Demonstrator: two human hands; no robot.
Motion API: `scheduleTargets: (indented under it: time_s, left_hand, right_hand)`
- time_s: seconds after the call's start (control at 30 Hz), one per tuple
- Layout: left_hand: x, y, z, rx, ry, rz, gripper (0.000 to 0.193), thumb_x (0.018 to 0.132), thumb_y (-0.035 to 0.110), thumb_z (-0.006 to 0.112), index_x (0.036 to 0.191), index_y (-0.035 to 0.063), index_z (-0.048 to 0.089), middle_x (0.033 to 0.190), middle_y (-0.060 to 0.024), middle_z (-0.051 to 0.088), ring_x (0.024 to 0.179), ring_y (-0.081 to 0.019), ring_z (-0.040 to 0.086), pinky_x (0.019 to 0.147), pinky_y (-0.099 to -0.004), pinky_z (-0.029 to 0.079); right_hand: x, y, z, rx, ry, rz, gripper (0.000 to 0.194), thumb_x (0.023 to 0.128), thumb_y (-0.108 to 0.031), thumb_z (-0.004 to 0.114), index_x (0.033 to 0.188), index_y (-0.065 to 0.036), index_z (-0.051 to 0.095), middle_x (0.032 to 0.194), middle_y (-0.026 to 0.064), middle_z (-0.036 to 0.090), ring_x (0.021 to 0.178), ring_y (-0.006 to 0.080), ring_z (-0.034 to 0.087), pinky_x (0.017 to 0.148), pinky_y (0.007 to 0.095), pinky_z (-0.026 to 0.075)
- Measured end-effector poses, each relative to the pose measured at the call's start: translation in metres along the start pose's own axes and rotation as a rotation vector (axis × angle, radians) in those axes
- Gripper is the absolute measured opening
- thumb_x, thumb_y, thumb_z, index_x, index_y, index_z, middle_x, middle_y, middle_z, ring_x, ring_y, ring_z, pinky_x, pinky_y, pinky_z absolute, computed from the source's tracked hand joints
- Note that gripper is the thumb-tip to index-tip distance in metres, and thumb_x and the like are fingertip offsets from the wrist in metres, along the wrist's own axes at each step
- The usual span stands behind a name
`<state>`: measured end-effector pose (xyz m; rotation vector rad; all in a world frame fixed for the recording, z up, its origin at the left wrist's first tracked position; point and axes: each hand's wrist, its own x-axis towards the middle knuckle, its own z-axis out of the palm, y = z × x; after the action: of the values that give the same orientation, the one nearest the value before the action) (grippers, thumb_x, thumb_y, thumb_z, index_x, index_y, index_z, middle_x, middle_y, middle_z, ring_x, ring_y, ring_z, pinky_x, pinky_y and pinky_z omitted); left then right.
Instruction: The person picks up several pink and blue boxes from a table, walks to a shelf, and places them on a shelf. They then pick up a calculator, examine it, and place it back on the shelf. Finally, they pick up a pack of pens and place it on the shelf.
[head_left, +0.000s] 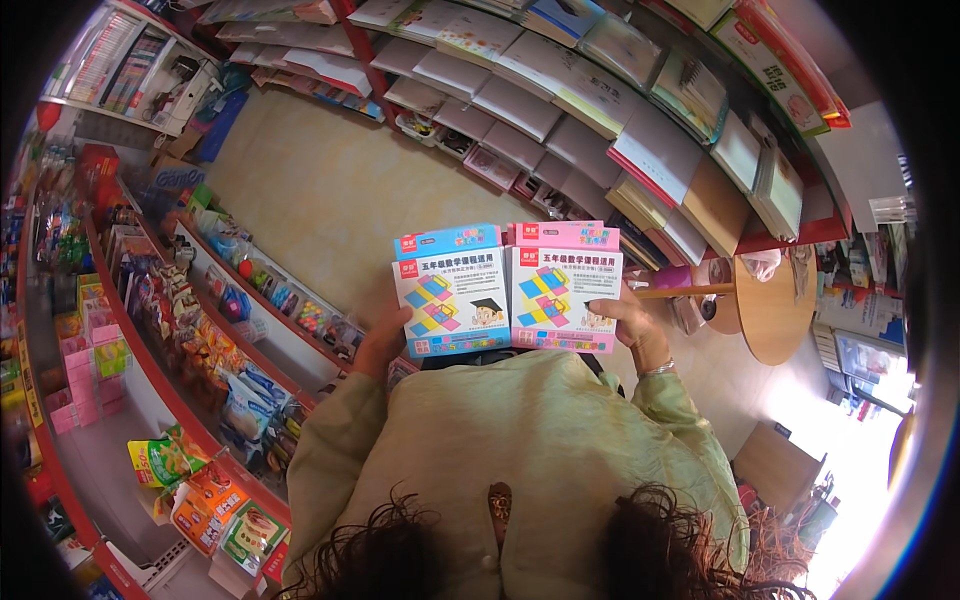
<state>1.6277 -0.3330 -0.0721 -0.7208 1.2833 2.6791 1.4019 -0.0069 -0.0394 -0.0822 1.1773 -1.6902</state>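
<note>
Two flat cardboard boxes are held side by side in front of my body. My left hand (382, 337) grips the blue-edged box (452, 292) by its outer side, the thumb on its front. On the other side, my right hand (634, 324) grips the pink-edged box (566, 289), its thumb lying across the lower right of the front. Both fronts face up at me and bear writing, drawings of coloured shapes and a cartoon head in a graduation cap. Another pink edge shows behind the pink box's top, so it may be more than one box. My fingers underneath are hidden.
Stacked notebooks and paper fill tiered shelves (517, 90) ahead. Red-edged snack shelves (172, 397) run along my left, with packaged goods. A tiled floor (300, 165) lies between them. At right stand a round wooden table (772, 315) and a bright doorway (847, 480).
</note>
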Motion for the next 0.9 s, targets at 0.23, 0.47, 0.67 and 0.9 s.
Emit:
scheduleTargets:
  time_s: [0.23, 0.47, 0.67, 0.9]
  left_hand:
    - [-0.016, 0.019, 0.020, -0.035, 0.157, 0.002, 0.083, 0.076, 0.033, 0.073, 0.144, -0.0004, 0.037, 0.135, -0.0184, 0.054, 0.119, -0.0299, 0.059, 0.099, -0.0418, 0.051]
    - [-0.006, 0.015, 0.010, -0.172, 0.236, 0.073, 0.078, 0.080, 0.037, 0.069, 0.140, -0.0032, 0.041, 0.125, -0.0199, 0.061, 0.110, -0.0306, 0.064, 0.094, -0.0393, 0.055]
    - [0.002, -0.012, 0.008, -0.111, 0.170, 0.088, 0.081, 0.081, 0.043, 0.069, 0.143, -0.0011, 0.039, 0.130, -0.0180, 0.059, 0.111, -0.0300, 0.064, 0.094, -0.0404, 0.054]
    - [0.007, -0.004, 0.032, -0.097, 0.134, -0.016, 0.074, 0.088, 0.035, 0.063, 0.146, -0.0001, 0.035, 0.139, -0.0193, 0.052, 0.122, -0.0313, 0.056, 0.101, -0.0439, 0.048]
  right_hand:
    - [-0.004, -0.024, -0.001, -0.048, 0.030, -0.052, 0.076, 0.068, -0.003, 0.069, 0.139, 0.004, 0.044, 0.127, 0.0169, 0.062, 0.117, 0.0284, 0.060, 0.101, 0.0377, 0.046]
    - [0.014, -0.025, -0.031, 0.125, 0.018, -0.024, 0.072, 0.067, -0.003, 0.069, 0.135, 0.006, 0.048, 0.122, 0.0181, 0.064, 0.109, 0.0297, 0.065, 0.095, 0.0388, 0.051]
    - [0.032, -0.034, -0.019, 0.003, -0.068, 0.125, 0.086, 0.073, -0.004, 0.073, 0.148, 0.001, 0.031, 0.139, 0.0194, 0.052, 0.128, 0.0306, 0.052, 0.108, 0.0413, 0.041]
    - [0.050, -0.041, -0.042, -0.072, -0.089, 0.205, 0.087, 0.079, -0.008, 0.073, 0.151, -0.001, 0.025, 0.142, 0.0190, 0.049, 0.131, 0.0296, 0.048, 0.111, 0.0417, 0.038]
